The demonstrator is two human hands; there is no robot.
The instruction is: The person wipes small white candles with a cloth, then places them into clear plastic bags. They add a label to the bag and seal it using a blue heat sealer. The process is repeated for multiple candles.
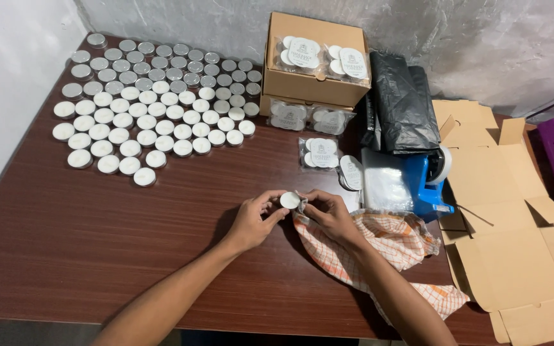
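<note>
Both hands meet near the middle of the dark wooden table (97,243). The left hand (251,221) and the right hand (331,214) pinch 1 white tealight candle (289,200) between their fingertips, the left closing on it from 9 o'clock and the right from 3 o'clock. The candle sits at the top of the gap between the hands, lifted just off the table. The right hand also touches an orange checked cloth (399,247), which bunches under its palm and trails toward 4 o'clock.

At 10 o'clock from the hands, well apart, a large group of tealights (152,106) stands in rows, the far rows showing more metal cup. At 12 o'clock a brown cardboard box (312,77) carries 2 clear packs of tealights (318,56) on its lid, with more packs (318,152) lying in front of it. At 2 o'clock are a black plastic bag (402,106) and a blue tape dispenser (428,182). Flattened cardboard (514,243) lies at 3 o'clock.
</note>
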